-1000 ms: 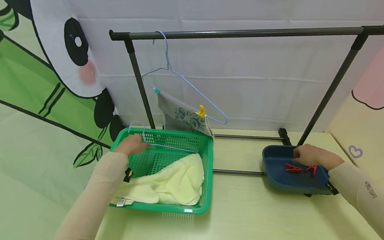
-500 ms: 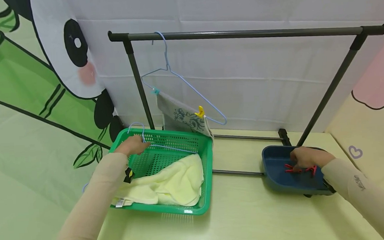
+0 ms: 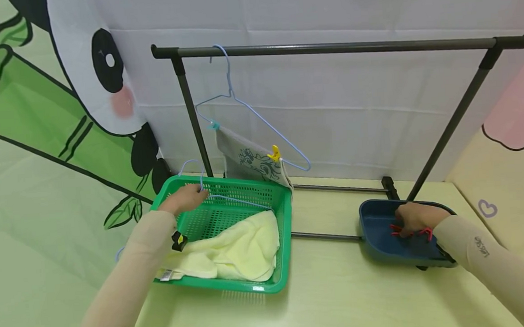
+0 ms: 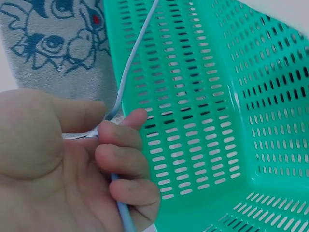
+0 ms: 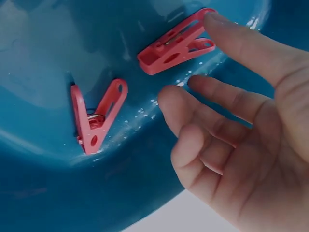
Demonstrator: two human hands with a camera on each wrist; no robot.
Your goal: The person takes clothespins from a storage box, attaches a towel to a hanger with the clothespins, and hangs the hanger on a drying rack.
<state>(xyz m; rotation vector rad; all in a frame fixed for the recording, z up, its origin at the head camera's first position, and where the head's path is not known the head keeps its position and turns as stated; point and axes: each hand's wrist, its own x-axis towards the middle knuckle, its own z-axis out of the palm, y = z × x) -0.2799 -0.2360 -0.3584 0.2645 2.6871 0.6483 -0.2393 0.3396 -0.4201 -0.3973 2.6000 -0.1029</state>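
My left hand [image 3: 185, 199] grips a light-blue wire hanger [image 4: 133, 60], its fingers curled round the wire near the hook, at the back left of a green perforated basket [image 3: 286, 242]. The hanger's lower part reaches to a pale yellow towel [image 3: 244, 244] lying in the basket. My right hand [image 3: 420, 217] is inside a dark blue basin [image 3: 375, 244]. In the right wrist view its thumb tip meets one handle of a red clothespin [image 5: 176, 43], while the other fingers stand apart, loosely bent. A second red clothespin [image 5: 96, 118] lies beside it.
Behind the basket stands a dark metal rack [image 3: 336, 48]. From its bar hangs another blue hanger [image 3: 270, 123], with a grey patterned towel [image 3: 254, 159] held by a teal clip [image 3: 214, 125] and a yellow clip [image 3: 274, 153]. A printed cloth backdrop [image 3: 331, 114] rises behind.
My right hand has moved left and down inside the basin, onto the red clothespins. My left hand has raised the hanger's hook slightly.
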